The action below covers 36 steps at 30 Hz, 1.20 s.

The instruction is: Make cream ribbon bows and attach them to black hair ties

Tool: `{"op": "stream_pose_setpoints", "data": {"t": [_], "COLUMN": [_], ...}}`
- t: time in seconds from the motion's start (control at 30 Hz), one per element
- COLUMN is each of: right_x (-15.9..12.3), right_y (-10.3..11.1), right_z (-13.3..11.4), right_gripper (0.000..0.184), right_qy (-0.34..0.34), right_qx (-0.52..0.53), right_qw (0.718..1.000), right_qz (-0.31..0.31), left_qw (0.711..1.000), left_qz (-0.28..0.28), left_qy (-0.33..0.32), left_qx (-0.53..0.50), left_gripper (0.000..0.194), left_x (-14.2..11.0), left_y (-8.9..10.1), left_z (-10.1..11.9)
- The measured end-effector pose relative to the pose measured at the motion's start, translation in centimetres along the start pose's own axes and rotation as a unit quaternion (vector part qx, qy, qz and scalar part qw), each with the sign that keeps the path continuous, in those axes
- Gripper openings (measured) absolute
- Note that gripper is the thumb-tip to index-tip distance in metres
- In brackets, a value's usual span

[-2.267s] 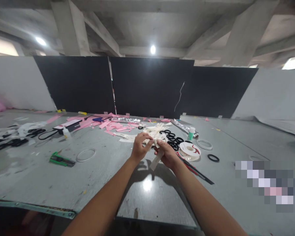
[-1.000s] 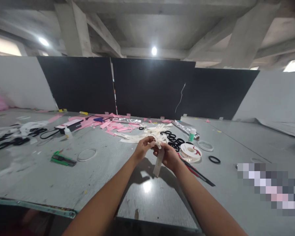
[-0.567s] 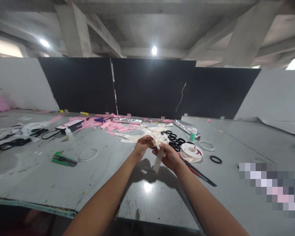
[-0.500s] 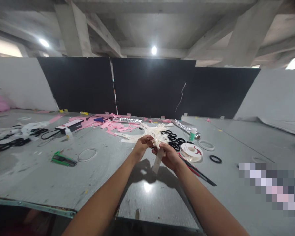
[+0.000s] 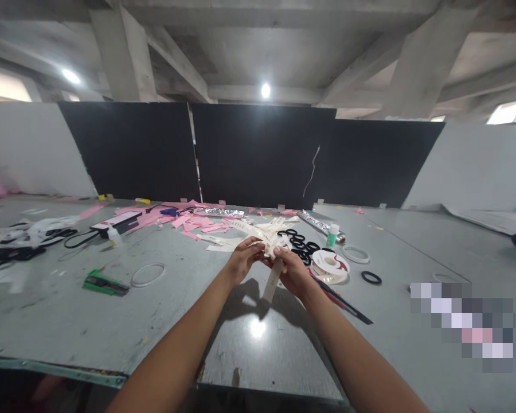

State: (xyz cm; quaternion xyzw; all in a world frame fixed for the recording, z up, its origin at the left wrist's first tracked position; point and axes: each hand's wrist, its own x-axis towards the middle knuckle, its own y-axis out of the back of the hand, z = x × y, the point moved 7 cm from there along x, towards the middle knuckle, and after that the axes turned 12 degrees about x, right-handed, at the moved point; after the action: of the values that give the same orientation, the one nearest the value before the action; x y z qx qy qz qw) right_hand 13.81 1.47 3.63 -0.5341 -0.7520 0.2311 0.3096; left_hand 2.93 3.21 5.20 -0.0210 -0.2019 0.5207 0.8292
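Both hands meet over the middle of the table around a cream printed ribbon (image 5: 273, 281), gathered into loops like a bow, with one tail hanging down. My left hand (image 5: 243, 259) pinches the gathered part from the left. From the right, my right hand (image 5: 293, 268) grips it with the thumb on top. Just behind lie more cream ribbon strips (image 5: 223, 243) with dark lettering. Several black rings (image 5: 300, 244), perhaps hair ties, are heaped beyond my right hand. A white ribbon spool (image 5: 331, 262) and a red-and-black cutter (image 5: 344, 301) rest close to my right wrist.
On the left lie a green utility knife (image 5: 106, 283), a pale ring (image 5: 148, 275), a phone-like device (image 5: 117, 221) and a small bottle (image 5: 114, 236). Pink strips (image 5: 204, 222) and foil rolls (image 5: 318, 222) line the back. A green-labelled bottle (image 5: 332, 235) and black ring (image 5: 371, 278) are right.
The view has shifted slightly, moving the table items a little left. Both hands keep hold of the ribbon; the fingers have moved slightly around the loops, and its tail tilts a bit more.
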Motion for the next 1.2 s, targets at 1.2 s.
{"op": "stream_pose_setpoints", "data": {"t": [1.2], "right_x": [0.6], "right_y": [1.1], "right_z": [-1.5], "right_gripper": [0.022], "right_qy": [0.132], "right_qx": [-0.25], "right_qw": [0.957], "right_qz": [0.062], "left_qw": [0.982], "left_qz": [0.037], "left_qy": [0.074], "left_qx": [0.171], "left_gripper": [0.03], "left_x": [0.3], "left_y": [1.6], "left_z": [-1.8]}}
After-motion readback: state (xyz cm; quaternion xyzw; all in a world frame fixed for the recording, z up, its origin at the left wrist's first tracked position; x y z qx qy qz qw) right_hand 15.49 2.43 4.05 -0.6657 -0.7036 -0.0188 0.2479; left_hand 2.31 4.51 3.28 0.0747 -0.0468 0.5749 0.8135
